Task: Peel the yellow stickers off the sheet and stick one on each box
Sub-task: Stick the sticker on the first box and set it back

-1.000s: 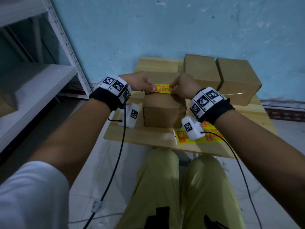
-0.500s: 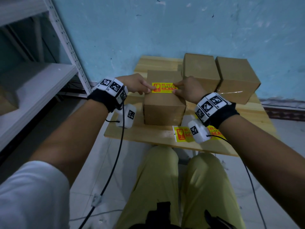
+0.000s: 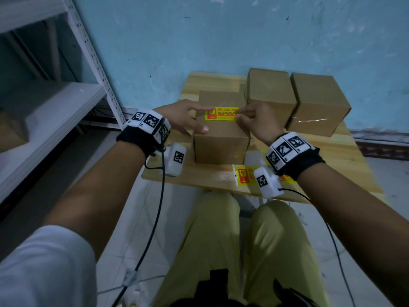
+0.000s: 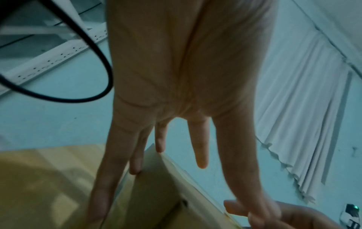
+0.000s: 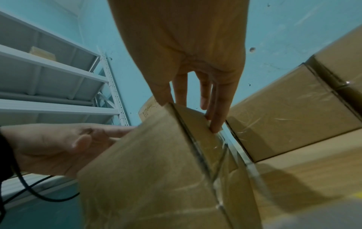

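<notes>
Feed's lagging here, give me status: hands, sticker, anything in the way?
Left hand and right hand open, fingers pressing the yellow sticker flat on the near box. Two far boxes unstickered. Nothing in the way.

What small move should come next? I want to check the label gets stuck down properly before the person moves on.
Probably slide the fingertips outward along the yellow sticker to press it flat. It already lies on top of the near box, with the left hand and right hand touching its two ends; the two far boxes show no sticker.
</notes>
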